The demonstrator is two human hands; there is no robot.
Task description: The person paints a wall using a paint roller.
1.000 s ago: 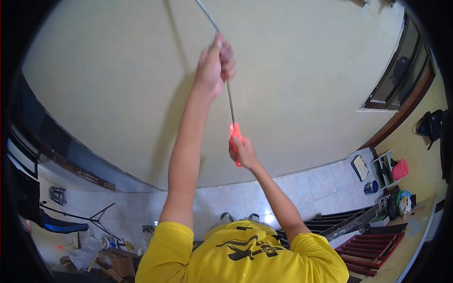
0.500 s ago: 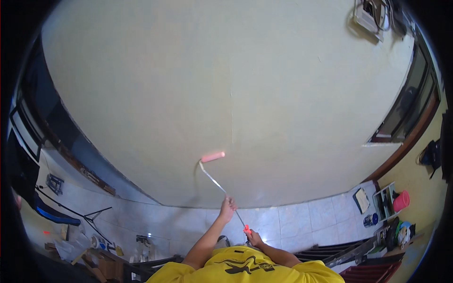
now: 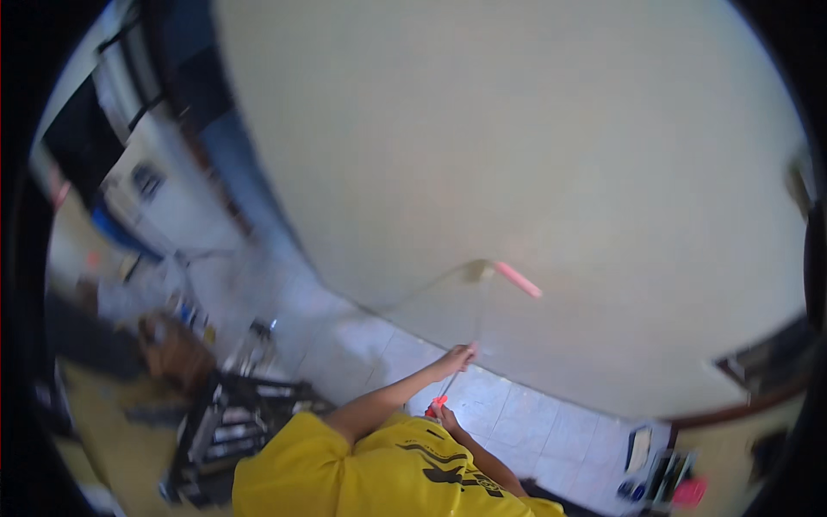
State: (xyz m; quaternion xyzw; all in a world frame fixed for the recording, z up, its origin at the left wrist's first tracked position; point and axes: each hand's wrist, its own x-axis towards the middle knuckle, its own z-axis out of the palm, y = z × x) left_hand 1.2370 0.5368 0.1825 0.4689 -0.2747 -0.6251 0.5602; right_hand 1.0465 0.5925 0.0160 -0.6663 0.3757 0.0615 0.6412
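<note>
Seen from above through a blurred fisheye view, a person in a yellow shirt (image 3: 370, 474) holds a long-handled paint roller (image 3: 519, 280) up toward a broad, pale wall (image 3: 534, 146). The roller's pink cover slants down to the right, in front of the lower part of the wall; whether it touches the surface cannot be told. A soft shadow (image 3: 422, 283) lies on the wall to its left. The left hand (image 3: 456, 358) is closed around the thin metal rod, partway along. Below it, the right hand (image 3: 446, 420) grips the red-orange handle (image 3: 438, 402), close to the person's chest. Pale floor tiles (image 3: 508, 414) run along the foot of the wall. At lower right, near the wall, are a dark-edged tray (image 3: 638, 449) with a light middle, a small blue container (image 3: 631, 491) and a bright pink bucket (image 3: 690, 492). At lower left, a dark slatted frame (image 3: 228, 439) stands behind the person's left side, with a brown cardboard box (image 3: 178, 355) just beyond it, both smeared by blur
</note>
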